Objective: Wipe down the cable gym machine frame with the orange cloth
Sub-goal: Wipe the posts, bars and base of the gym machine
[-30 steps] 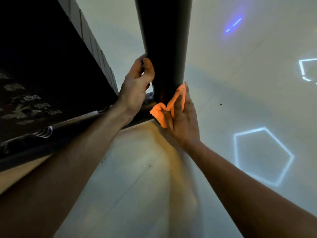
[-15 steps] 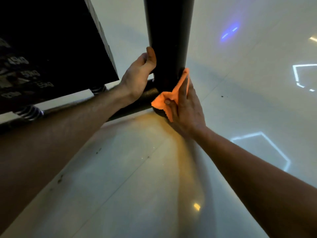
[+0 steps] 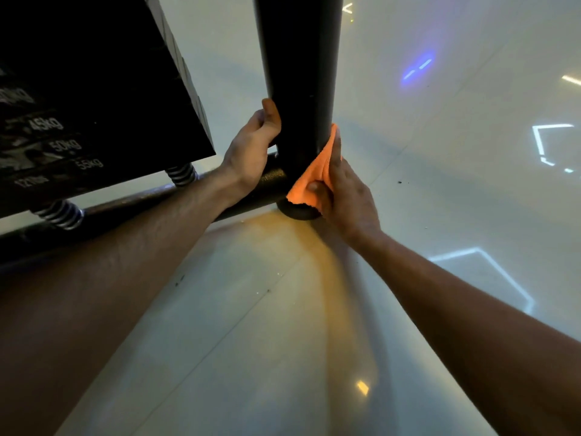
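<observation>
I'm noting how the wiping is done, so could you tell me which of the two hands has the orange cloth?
The right hand presses the orange cloth against the black upright post near its base. The left hand only grips the post's other side, bare.

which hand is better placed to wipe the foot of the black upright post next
Right hand: it already presses the orange cloth against the black upright post just above its foot. The left hand only steadies the post, without cloth.
</observation>
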Demonstrator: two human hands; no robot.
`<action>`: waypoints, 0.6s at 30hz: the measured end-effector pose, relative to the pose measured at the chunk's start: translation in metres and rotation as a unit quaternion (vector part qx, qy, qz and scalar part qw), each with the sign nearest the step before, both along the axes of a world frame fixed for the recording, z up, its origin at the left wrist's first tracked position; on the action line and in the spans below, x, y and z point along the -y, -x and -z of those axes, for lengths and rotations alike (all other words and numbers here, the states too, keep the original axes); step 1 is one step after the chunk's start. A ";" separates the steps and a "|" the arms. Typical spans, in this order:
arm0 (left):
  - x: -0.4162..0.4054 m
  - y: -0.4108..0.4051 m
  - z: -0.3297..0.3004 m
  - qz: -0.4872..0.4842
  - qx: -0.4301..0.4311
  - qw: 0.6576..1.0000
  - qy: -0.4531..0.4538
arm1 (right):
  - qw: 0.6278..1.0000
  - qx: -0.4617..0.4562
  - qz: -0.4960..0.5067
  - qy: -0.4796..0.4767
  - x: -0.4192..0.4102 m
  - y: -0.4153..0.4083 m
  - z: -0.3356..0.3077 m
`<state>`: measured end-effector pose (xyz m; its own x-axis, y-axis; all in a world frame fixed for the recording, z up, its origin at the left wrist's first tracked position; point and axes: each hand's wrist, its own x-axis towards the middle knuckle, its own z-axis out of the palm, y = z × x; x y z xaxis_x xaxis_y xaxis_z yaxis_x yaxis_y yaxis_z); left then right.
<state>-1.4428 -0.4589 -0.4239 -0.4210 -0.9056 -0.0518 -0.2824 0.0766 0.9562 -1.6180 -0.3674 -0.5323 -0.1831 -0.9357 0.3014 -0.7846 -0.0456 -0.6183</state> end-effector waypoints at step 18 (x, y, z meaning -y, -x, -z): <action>-0.004 0.006 0.006 -0.030 -0.060 0.997 -0.034 | 0.959 0.274 0.074 -0.028 0.010 -0.005 -0.028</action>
